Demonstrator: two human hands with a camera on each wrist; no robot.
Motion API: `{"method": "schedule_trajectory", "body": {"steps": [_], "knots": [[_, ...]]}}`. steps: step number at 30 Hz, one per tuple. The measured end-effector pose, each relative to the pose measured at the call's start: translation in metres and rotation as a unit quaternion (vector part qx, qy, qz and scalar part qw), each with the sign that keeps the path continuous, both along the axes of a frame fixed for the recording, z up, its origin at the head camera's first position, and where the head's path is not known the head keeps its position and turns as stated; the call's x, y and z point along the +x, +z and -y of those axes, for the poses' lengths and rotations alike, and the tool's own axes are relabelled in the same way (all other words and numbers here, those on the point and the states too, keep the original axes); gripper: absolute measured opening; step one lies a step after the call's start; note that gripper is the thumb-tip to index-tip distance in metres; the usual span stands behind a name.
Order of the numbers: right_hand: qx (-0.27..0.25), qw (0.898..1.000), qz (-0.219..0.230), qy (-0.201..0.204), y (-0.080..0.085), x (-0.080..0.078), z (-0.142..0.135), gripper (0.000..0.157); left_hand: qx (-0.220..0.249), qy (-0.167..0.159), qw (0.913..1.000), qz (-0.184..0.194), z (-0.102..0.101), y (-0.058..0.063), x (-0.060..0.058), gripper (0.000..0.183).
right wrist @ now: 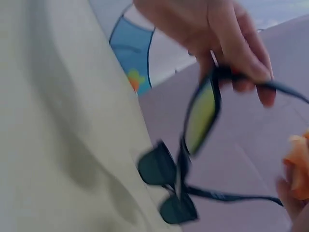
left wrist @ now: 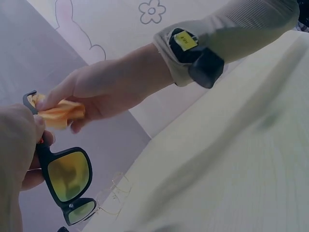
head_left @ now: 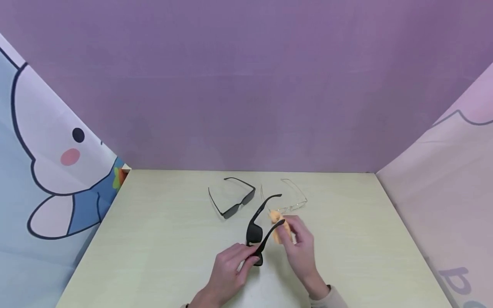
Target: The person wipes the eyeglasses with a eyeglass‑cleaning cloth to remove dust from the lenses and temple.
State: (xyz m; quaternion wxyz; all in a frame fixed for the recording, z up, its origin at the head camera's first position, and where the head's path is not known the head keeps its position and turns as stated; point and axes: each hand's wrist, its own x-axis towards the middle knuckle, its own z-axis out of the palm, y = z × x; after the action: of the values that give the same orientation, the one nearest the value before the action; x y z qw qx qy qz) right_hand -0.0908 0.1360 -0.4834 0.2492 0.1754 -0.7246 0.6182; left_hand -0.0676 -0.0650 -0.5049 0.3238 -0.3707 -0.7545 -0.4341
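Black-framed sunglasses (head_left: 254,233) with yellow-tinted mirrored lenses (left wrist: 70,175) are held above the table, temples unfolded. My left hand (head_left: 233,263) pinches them near the hinge of one temple, thumb and fingers on the frame. A crumpled orange cloth (head_left: 286,236) is in my right hand (head_left: 301,251), gripped between thumb and fingers. That cloth is at the tip of the temple nearer my right hand; in the left wrist view the temple's curved end shows beside it. The right wrist view catches only the cloth's edge (right wrist: 298,164) and some fingertips.
Another pair of black sunglasses (head_left: 232,211) lies unfolded on the pale table (head_left: 161,239), beyond my left hand. Thin gold wire-rimmed glasses (head_left: 298,205) lie to their right, partly behind the cloth. A purple wall (head_left: 246,85) borders the back, and printed cloth panels (head_left: 454,192) flank both sides.
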Motion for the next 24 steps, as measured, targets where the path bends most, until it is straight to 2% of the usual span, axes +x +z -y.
{"method": "schedule_trajectory", "body": {"steps": [2, 5, 7, 9, 11, 13, 15, 20, 22, 24], "knots": [[-0.026, 0.996, 0.052, 0.065, -0.002, 0.006, 0.004, 0.014, 0.002, 0.001, 1.0000, 0.005, 0.000, 0.000, 0.000, 0.015], [-0.075, 0.979, 0.113, 0.152, -0.004, 0.013, 0.006, 0.013, 0.003, 0.001, 0.9999, 0.015, 0.000, 0.000, 0.001, 0.015], [-0.112, 0.961, 0.145, 0.205, -0.004, 0.014, 0.006, 0.018, 0.002, 0.001, 0.9997, 0.022, 0.000, 0.000, 0.001, 0.015], [-0.147, 0.940, 0.175, 0.255, -0.004, 0.014, 0.004, 0.026, 0.002, 0.002, 0.9996, 0.029, 0.002, 0.000, 0.002, 0.015], [-0.176, 0.919, 0.200, 0.289, -0.002, 0.014, 0.002, 0.032, 0.003, 0.002, 0.9994, 0.035, 0.003, 0.001, 0.003, 0.014], [-0.207, 0.901, 0.219, 0.313, 0.001, 0.013, 0.001, 0.035, 0.004, 0.001, 0.9993, 0.038, 0.005, 0.001, 0.003, 0.014], [-0.241, 0.888, 0.228, 0.320, 0.005, 0.012, -0.001, 0.039, 0.003, -0.001, 0.9991, 0.042, 0.005, 0.002, 0.003, 0.014], [-0.340, 0.849, 0.228, 0.335, 0.012, 0.009, -0.001, 0.045, 0.000, -0.008, 0.9988, 0.049, 0.005, 0.002, 0.003, 0.011], [-0.346, 0.843, 0.231, 0.341, 0.010, 0.010, 0.000, 0.045, 0.000, -0.008, 0.9988, 0.047, 0.006, 0.002, 0.003, 0.011], [-0.327, 0.847, 0.241, 0.343, 0.006, 0.012, 0.003, 0.043, 0.000, -0.005, 0.9990, 0.044, 0.007, 0.001, 0.003, 0.011]]}}
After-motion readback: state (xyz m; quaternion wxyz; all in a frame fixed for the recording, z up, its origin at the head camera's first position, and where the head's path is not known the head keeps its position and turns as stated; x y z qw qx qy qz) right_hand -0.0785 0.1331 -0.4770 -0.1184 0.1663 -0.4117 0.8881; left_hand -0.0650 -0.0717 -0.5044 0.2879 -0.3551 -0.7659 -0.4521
